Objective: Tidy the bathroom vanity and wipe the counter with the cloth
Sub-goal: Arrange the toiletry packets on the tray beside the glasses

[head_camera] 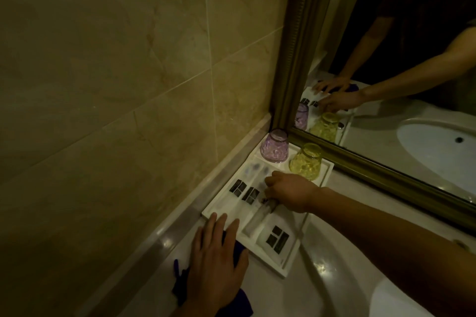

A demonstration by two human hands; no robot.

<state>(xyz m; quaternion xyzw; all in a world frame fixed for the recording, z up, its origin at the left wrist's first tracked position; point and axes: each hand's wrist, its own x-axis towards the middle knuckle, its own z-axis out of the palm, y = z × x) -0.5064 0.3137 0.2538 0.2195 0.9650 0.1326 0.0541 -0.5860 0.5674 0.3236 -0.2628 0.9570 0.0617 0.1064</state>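
A white amenity tray (pixel 325 171) sits in the counter's left corner under the mirror. In it lie small black-and-white packets (pixel 277 239) and a long clear-wrapped item (pixel 258 217). My right hand (pixel 288 194) reaches into the tray's middle, its fingers pinched on the upper end of that wrapped item. My left hand (pixel 215 260) lies flat on a dark blue cloth (pixel 180 288) on the counter, with its fingertips touching the tray's near edge. The cloth is mostly hidden under the hand.
A purple glass (pixel 274 148) and a yellow glass (pixel 306 161) stand upside down at the tray's far end. A gold-framed mirror (pixel 360 162) runs along the back. The white sink basin (pixel 391 301) curves at lower right. A tiled wall (pixel 116 72) is on the left.
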